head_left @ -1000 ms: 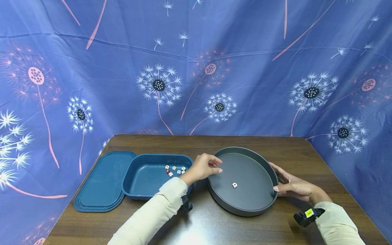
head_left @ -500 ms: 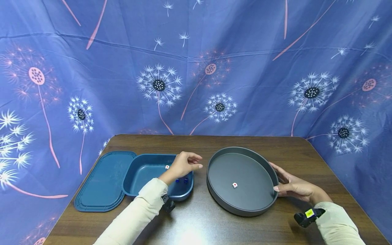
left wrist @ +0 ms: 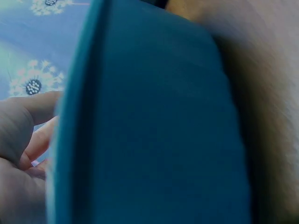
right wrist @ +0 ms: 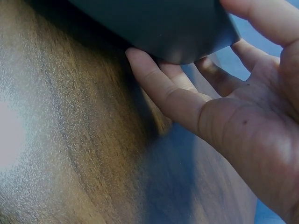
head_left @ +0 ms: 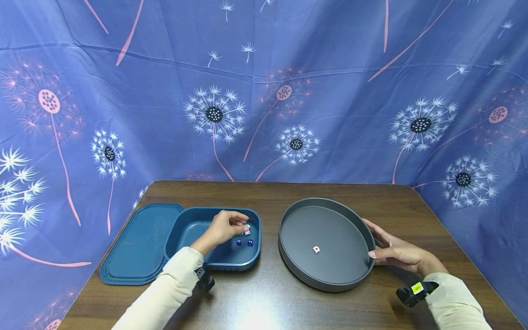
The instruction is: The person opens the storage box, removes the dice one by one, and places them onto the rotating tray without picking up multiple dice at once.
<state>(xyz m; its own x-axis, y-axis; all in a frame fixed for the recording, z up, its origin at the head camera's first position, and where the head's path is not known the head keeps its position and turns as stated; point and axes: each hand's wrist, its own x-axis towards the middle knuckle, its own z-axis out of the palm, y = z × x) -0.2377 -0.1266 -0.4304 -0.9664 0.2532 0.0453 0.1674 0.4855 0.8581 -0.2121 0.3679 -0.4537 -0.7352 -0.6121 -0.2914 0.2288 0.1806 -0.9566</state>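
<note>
Hovering with left hand (head_left: pixel 222 227), grip apart, over dice (head_left: pixel 250 243) in blue box (head_left: pixel 235 265), lower centre-left; clamping rim of grey pan (head_left: pixel 326 227), lower right of centre, with right hand (head_left: pixel 398 251). Could scatter dice by brushing neighbours.

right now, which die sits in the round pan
The white die with a red dot, alone in the pan; the other visible dice lie in the blue box.
</note>
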